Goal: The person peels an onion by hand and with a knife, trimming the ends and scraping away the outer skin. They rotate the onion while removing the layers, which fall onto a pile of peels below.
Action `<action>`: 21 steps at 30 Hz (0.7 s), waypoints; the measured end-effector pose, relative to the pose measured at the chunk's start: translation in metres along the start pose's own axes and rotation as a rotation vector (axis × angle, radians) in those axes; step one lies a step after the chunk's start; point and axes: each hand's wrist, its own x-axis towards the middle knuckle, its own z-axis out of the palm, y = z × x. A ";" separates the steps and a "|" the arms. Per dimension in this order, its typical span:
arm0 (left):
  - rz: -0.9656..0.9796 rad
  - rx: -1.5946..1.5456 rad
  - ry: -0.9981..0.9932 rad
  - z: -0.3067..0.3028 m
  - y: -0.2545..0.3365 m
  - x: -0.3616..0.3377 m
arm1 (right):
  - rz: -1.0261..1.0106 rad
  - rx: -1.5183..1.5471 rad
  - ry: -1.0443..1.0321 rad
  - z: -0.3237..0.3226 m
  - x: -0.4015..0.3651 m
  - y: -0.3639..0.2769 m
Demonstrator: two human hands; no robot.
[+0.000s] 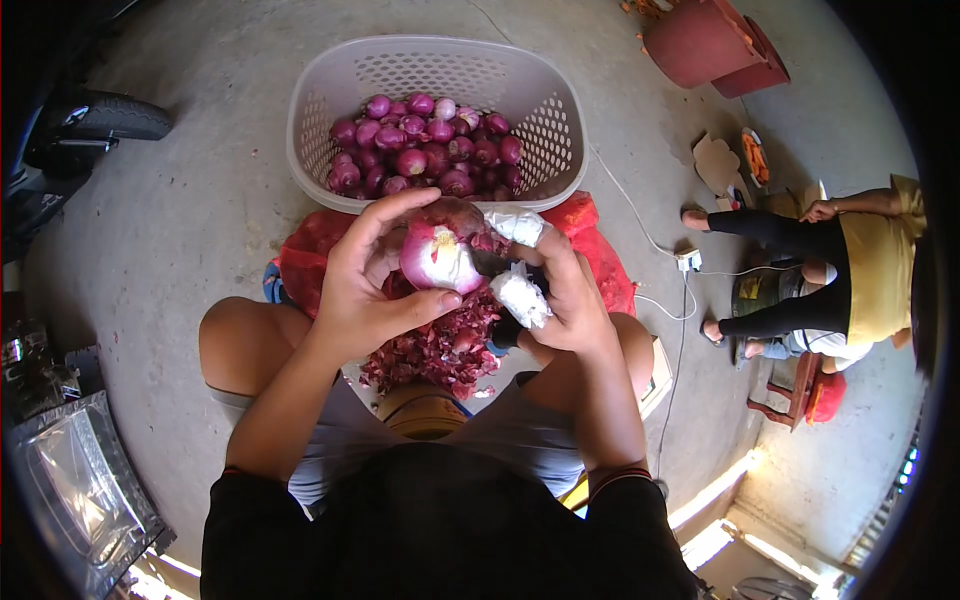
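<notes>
My left hand point(365, 285) is shut on a red onion point(438, 255), partly peeled with pale flesh showing. My right hand point(565, 295), with white bandage wrapped round thumb and forefinger, grips a small knife point(492, 263) whose blade rests against the onion. Below the hands a heap of red onion skins point(440, 350) lies on a red mesh sack point(310, 250) between my knees. Just beyond, a white plastic basket point(545, 110) holds several peeled red onions point(425, 150).
Concrete floor all round. Another person point(830, 270) in a yellow top crouches at the right beside a white cable and socket point(688, 260). A red stool point(715, 45) stands far right, a tyre point(115, 115) at the left, a clear plastic bag point(75, 490) at lower left.
</notes>
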 end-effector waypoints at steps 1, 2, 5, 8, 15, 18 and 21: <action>0.002 0.014 -0.007 0.000 0.001 0.000 | -0.005 -0.003 -0.012 -0.001 -0.001 0.000; -0.004 0.006 -0.001 0.000 0.001 0.000 | 0.019 -0.014 -0.043 -0.003 -0.003 0.001; 0.000 0.014 0.011 0.000 0.001 0.000 | 0.085 -0.016 -0.119 -0.006 -0.006 0.001; 0.034 0.080 0.008 -0.004 -0.002 0.000 | 0.106 0.025 -0.138 -0.008 -0.002 -0.004; 0.028 0.149 -0.020 -0.008 -0.003 -0.001 | 0.047 0.023 -0.074 -0.002 -0.002 0.000; 0.022 0.132 -0.009 -0.007 -0.001 0.000 | 0.046 -0.044 -0.072 -0.001 -0.003 0.002; 0.049 0.152 -0.027 -0.008 0.000 0.002 | 0.054 -0.099 -0.072 0.000 -0.001 0.000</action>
